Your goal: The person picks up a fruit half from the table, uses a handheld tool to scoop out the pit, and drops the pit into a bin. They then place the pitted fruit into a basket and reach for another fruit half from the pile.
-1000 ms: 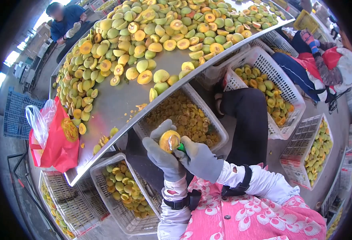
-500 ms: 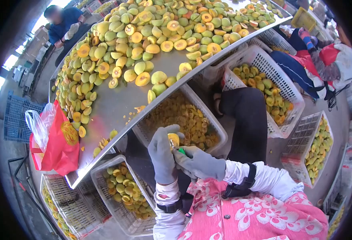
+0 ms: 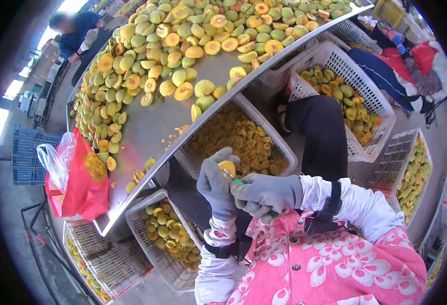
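Observation:
My left hand (image 3: pixel 215 184), in a grey glove, has its fingers wrapped round a yellow-orange fruit half (image 3: pixel 227 166) that looks like apricot. Close against it, my gloved right hand (image 3: pixel 268 192) grips a small green-handled tool (image 3: pixel 239 181). The tool's metal end points at the cut face; its exact shape is too small to tell. Both hands are above my lap, in front of a white crate (image 3: pixel 290 155) of yellow fruit pieces. Beyond them, a metal table (image 3: pixel 155 122) bears a large heap of halved fruit (image 3: pixel 183 38).
A red bag (image 3: pixel 84 178) with clear plastic hangs by the table's left corner. White crates of fruit stand below left (image 3: pixel 170 201), at right (image 3: pixel 371 96) and far right (image 3: pixel 386 162). Another person (image 3: pixel 78 38) sits across the table; a second person's legs (image 3: pixel 381 71) show at right.
Both hands have shifted slightly right, still together with the fruit half and tool. The right hand has turned, so the handle's lower end shows below it. The whole view has shifted a little.

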The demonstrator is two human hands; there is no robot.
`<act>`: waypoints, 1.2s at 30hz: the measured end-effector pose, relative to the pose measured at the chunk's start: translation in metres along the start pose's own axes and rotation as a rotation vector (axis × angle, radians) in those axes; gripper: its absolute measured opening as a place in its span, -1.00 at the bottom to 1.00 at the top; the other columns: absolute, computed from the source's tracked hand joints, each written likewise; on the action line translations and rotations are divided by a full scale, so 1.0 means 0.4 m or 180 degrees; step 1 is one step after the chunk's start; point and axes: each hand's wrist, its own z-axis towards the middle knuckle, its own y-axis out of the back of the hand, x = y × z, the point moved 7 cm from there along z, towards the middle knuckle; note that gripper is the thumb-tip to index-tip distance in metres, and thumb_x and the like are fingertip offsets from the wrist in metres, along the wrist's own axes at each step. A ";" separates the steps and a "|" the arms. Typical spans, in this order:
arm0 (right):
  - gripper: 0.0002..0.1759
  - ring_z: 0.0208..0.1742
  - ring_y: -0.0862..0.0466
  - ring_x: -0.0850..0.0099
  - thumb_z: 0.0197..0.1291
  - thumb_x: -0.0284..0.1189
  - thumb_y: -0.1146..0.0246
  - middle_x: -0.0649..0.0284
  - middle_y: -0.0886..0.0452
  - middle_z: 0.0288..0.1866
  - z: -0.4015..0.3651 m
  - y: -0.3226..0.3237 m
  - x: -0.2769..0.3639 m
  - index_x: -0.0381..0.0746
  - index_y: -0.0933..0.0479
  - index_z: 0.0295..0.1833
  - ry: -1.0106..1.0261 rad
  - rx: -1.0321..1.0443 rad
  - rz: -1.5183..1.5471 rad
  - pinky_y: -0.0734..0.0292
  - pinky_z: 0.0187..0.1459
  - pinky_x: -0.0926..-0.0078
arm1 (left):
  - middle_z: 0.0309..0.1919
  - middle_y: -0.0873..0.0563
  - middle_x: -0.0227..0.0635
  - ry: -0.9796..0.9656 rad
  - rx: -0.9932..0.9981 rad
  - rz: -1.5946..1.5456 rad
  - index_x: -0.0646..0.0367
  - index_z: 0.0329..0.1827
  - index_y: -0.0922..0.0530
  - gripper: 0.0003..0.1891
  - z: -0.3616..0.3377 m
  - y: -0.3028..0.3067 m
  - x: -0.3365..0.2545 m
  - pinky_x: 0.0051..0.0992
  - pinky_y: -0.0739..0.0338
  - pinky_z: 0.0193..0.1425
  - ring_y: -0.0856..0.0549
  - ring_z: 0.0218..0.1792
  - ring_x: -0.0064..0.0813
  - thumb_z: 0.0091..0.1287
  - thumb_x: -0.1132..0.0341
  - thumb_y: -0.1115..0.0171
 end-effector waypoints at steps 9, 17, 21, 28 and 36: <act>-0.60 -0.70 -0.16 0.73 0.43 -0.01 -0.06 0.58 -0.16 -0.62 0.003 0.042 0.005 -0.10 -0.36 -0.31 0.0138 -0.0391 -0.0368 -0.16 -0.66 0.64 | -0.38 -0.74 -0.10 0.0994 0.0185 -0.0070 0.43 -0.11 -0.63 -0.41 0.000 -0.028 0.054 -0.49 -0.58 -0.26 -0.70 -0.41 -0.42 0.55 -0.04 0.09; -0.59 -0.73 -0.11 0.75 0.51 0.01 0.02 0.59 -0.14 -0.65 0.031 0.023 -0.016 -0.06 -0.34 -0.28 -0.0030 0.1074 0.0841 -0.03 -0.74 0.74 | -0.39 -0.69 -0.12 0.0886 0.0910 -0.0860 0.37 -0.03 -0.57 -0.36 0.010 -0.053 0.054 -0.50 -0.55 -0.28 -0.60 -0.44 -0.45 0.54 -0.14 0.19; -0.55 -0.69 -0.18 0.71 0.46 0.08 -0.03 0.56 -0.20 -0.64 0.035 0.057 -0.018 -0.09 -0.38 -0.25 0.0340 0.0262 0.0133 -0.16 -0.66 0.66 | -0.32 -0.68 -0.25 0.1158 -0.0896 -0.1088 0.29 0.01 -0.55 -0.40 0.017 0.045 0.148 -0.58 -0.53 -0.36 -0.58 -0.50 -0.52 0.56 -0.13 0.21; -0.65 -0.24 -0.67 -0.15 0.34 -0.20 -0.17 -0.14 -0.63 -0.34 0.080 0.154 0.053 -0.27 -0.33 -0.06 0.1718 -0.2619 -0.3624 -0.54 -0.23 -0.02 | -0.12 -0.68 -0.22 -0.0381 -0.0132 0.1252 0.32 -0.05 -0.56 -0.64 -0.004 0.079 0.030 -0.47 -0.57 -0.07 -0.66 -0.16 -0.43 0.57 0.18 0.07; -0.83 -0.27 -0.73 -0.05 0.37 -0.40 0.01 -0.11 -0.67 -0.22 0.153 0.278 0.056 -0.23 -0.36 -0.02 0.1100 -0.3742 -0.4637 -0.59 -0.29 -0.02 | -0.21 -0.65 -0.33 -0.0473 -0.1347 0.1194 0.27 -0.01 -0.56 -0.76 -0.108 0.130 -0.039 -0.56 -0.55 -0.18 -0.58 -0.29 -0.59 0.47 0.26 -0.17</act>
